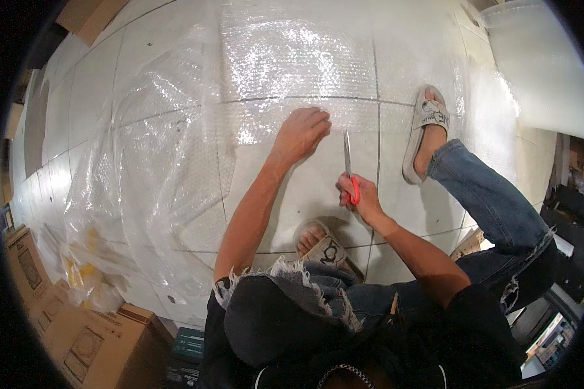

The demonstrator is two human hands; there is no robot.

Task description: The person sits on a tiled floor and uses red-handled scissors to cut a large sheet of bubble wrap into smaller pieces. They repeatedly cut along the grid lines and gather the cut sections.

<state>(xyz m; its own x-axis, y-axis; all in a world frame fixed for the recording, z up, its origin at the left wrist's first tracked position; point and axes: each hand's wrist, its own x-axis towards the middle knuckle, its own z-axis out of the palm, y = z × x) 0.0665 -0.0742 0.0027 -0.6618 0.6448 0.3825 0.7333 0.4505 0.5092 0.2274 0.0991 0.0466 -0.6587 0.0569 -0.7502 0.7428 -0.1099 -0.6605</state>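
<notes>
A sheet of clear bubble wrap (285,65) lies flat across the tiled floor, its near edge just in front of me. My left hand (302,133) rests at that edge with curled fingers, pinching the wrap. In my right hand (362,198) is a pair of scissors (352,172) with red handles. The blades point away from me, their tips near the wrap's edge and a little right of my left hand. They look closed together.
Crumpled bubble wrap (149,175) spreads over the floor at left. A large roll of wrap (538,71) stands at far right. Cardboard boxes (97,337) sit at lower left, beside a plastic bag with yellow in it (91,272). My sandalled foot (428,129) is right of the scissors.
</notes>
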